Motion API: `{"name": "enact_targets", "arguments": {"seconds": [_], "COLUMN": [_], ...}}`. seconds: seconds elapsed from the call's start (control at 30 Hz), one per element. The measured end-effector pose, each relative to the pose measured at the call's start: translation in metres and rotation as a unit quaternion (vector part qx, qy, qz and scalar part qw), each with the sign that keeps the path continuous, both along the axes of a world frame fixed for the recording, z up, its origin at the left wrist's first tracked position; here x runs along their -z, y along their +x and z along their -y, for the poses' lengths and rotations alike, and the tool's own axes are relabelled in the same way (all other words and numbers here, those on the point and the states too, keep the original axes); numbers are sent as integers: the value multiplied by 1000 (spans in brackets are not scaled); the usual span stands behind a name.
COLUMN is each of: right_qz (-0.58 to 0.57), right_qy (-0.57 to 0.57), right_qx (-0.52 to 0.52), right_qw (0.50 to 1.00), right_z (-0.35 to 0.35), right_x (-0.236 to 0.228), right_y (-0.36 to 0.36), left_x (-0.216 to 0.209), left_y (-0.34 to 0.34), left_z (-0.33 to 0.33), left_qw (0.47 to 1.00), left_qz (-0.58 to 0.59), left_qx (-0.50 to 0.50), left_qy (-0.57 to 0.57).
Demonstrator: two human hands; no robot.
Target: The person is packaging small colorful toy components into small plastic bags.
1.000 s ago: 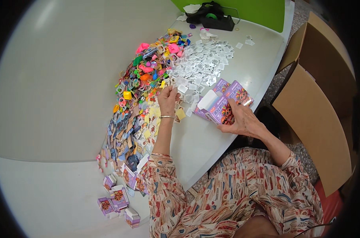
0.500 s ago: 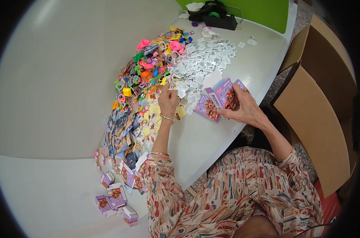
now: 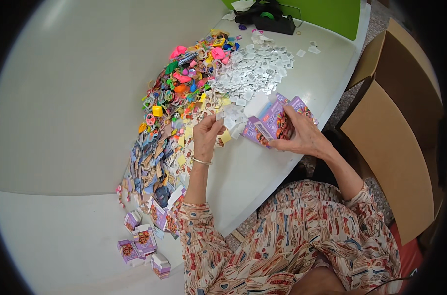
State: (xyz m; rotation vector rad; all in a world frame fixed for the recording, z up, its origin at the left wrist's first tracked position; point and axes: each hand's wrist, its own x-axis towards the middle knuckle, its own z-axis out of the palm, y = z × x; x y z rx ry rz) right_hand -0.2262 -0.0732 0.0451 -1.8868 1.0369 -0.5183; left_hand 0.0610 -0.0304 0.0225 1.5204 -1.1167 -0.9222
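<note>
My right hand (image 3: 304, 135) grips a small purple carton (image 3: 277, 123) with a colourful picture on its front. The carton's white end flap (image 3: 258, 104) stands open on the side toward the piles. More purple cartons (image 3: 302, 109) show behind and beneath it, partly covered. My left hand (image 3: 207, 135), with a bangle at the wrist, is closed in a pinch. A small pale square (image 3: 221, 117) shows at its fingertips, beside loose whitish squares (image 3: 234, 118) on the table. Below that hand lie yellow and white printed pieces (image 3: 183, 147).
Colourful small toys (image 3: 184, 78) form a long heap, with white printed squares (image 3: 255, 69) to its right and bluish folded pieces (image 3: 152, 164) nearer. Several purple cartons (image 3: 144, 238) lie lower left. A black tape dispenser (image 3: 275, 24) stands far back; a large cardboard box (image 3: 388, 147) is at right.
My left hand has drawn back toward me from the edge of the toy heap, and a pale square now shows at its fingertips. My right hand's carton has shifted slightly left and tilted.
</note>
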Motion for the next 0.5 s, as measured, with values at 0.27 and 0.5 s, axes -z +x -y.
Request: {"name": "enact_targets", "arguments": {"seconds": [0.27,0.5], "right_qz": [203,210], "right_qy": [168,259], "right_qx": [-189,-222], "right_qw": [946,916], "right_z": [21,13], "right_x": [11,27], "right_y": [49,71], "left_x": [-20,-5], "left_y": [-16,-11], "left_z": [-33,-62], "left_qw": [995,991], "left_qz": [-32,-84], "left_qx": [23,40], "left_qy": [94,100]}}
